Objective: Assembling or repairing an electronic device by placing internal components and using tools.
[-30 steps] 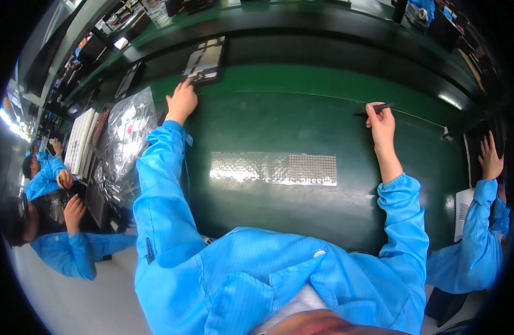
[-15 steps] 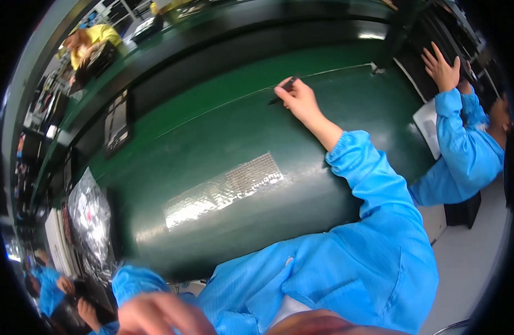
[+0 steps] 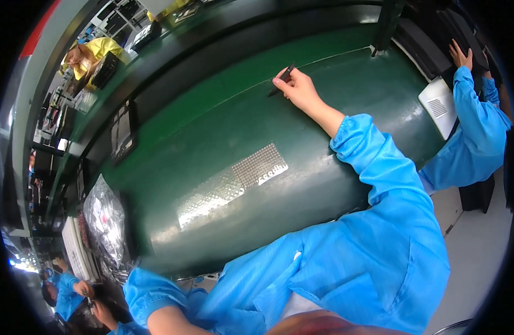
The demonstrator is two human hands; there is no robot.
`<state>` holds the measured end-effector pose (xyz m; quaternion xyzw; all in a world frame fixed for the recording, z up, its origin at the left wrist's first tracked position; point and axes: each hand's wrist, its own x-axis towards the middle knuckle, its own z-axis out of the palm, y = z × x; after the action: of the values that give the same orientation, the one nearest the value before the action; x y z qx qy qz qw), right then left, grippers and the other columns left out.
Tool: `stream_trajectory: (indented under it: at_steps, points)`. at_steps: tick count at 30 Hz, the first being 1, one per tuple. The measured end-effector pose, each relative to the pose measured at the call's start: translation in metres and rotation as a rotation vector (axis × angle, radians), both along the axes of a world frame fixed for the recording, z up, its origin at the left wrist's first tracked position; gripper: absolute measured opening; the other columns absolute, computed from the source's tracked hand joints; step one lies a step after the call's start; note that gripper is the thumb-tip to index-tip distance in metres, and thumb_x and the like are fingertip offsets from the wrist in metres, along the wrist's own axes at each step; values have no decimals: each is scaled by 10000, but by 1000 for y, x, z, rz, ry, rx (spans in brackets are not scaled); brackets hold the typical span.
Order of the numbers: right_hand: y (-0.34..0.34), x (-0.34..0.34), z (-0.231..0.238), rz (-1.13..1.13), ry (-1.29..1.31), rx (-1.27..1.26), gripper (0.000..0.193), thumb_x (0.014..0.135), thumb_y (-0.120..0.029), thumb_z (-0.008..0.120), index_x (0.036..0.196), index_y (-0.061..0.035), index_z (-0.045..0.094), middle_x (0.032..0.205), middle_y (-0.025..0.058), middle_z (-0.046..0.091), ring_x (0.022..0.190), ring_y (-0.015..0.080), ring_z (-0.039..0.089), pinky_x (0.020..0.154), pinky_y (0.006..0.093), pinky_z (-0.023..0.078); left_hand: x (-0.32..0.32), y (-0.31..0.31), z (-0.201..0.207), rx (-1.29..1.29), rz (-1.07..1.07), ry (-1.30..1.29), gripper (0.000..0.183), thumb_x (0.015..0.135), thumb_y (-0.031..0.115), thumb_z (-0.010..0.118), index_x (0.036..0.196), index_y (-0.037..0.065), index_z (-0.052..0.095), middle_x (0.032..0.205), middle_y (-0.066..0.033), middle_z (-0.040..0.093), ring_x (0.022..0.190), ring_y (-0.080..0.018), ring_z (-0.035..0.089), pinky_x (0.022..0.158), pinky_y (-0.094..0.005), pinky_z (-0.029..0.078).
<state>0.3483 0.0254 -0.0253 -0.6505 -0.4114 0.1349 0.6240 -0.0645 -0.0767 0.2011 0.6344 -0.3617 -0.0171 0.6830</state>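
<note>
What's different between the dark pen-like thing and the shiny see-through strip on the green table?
Shape: the dark pen-like tool is a slim rod, while the see-through strip is flat and much wider.
Look: the tool is dark; the strip is clear and glossy, with rows of small marks at its right end.
Pose: the tool is tilted in the right hand; the strip lies untouched on the table.
Both are longer than wide.

No readable text or numbers, 1 reddish mark (image 3: 105, 219) on clear plastic bag (image 3: 107, 237), illegible

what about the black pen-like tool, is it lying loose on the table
No, the right hand grips the black pen-like tool.
</note>
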Motion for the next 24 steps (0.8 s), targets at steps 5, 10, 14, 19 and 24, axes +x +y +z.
stream_trajectory:
  at_steps: [5, 10, 14, 19, 24]
  points:
    - [-1, 4, -1, 7, 53, 12, 229, 853, -212, 702, 911, -12, 608, 736, 57, 643, 584, 120, 591, 562, 273, 483, 1, 12, 9, -13, 49, 180, 544, 832, 641, 552, 765, 103, 610, 756, -68, 609, 519, -241, 588, 446, -348, 457]
    - [4, 8, -14, 23, 52, 33, 236, 856, -229, 700, 905, -18, 607, 720, 49, 633, 573, 113, 579, 552, 268, 473, -3, 17, 7, -8, 132, -50, 504, 849, 594, 551, 795, 95, 604, 773, -69, 610, 561, -249, 595, 491, -356, 470]
    - [8, 9, -10, 33, -11, 65, 258, 852, -255, 705, 914, -22, 611, 701, 37, 625, 568, 111, 581, 552, 268, 477, -22, 18, 5, -19, 223, -234, 472, 863, 557, 550, 819, 89, 599, 786, -70, 611, 595, -255, 600, 527, -363, 480]
    - [12, 9, -12, 54, 17, 42, 292, 845, -295, 712, 942, -33, 626, 763, 37, 644, 602, 114, 600, 560, 260, 496, -50, 16, 7, 46, 379, -504, 433, 880, 510, 549, 849, 81, 594, 803, -72, 613, 637, -263, 607, 573, -372, 493]
    - [10, 15, -15, 83, 58, 38, 273, 853, -279, 706, 958, -41, 623, 767, 35, 641, 579, 94, 563, 532, 240, 460, -76, -1, 23, 192, 515, -791, 393, 897, 464, 548, 878, 73, 588, 820, -74, 614, 680, -271, 614, 618, -381, 506]
